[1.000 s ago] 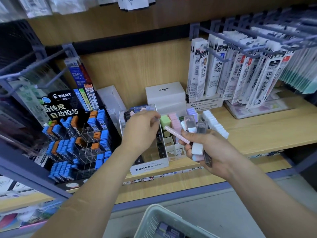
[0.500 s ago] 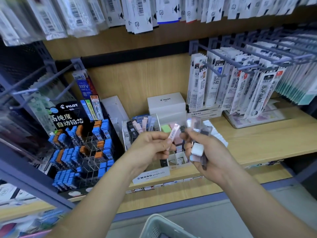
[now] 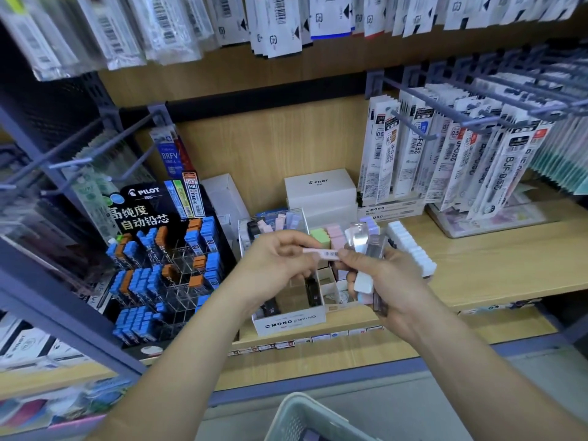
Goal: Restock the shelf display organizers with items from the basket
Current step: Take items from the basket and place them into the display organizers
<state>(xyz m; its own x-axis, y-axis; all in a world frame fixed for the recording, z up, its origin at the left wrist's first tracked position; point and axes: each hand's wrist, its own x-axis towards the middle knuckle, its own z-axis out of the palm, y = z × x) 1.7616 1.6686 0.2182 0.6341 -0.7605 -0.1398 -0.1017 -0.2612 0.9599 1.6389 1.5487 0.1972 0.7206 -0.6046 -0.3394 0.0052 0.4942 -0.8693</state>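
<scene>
Pink case [image 3: 313, 251] looks light, stiff, slick; my left hand [image 3: 273, 265] pinches its end, my right hand [image 3: 386, 281] grips spare cases [image 3: 366, 246].

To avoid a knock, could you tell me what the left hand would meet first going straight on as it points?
Probably the right hand, gripping a bundle of cases: the left hand points rightward with the pink case, whose barcoded end seems to touch it.

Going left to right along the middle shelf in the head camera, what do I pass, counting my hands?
Black Pilot lead display → left hand, pinching a pink case → right hand, holding a bundle of cases → clear tray under the hanging refill packs.
</scene>
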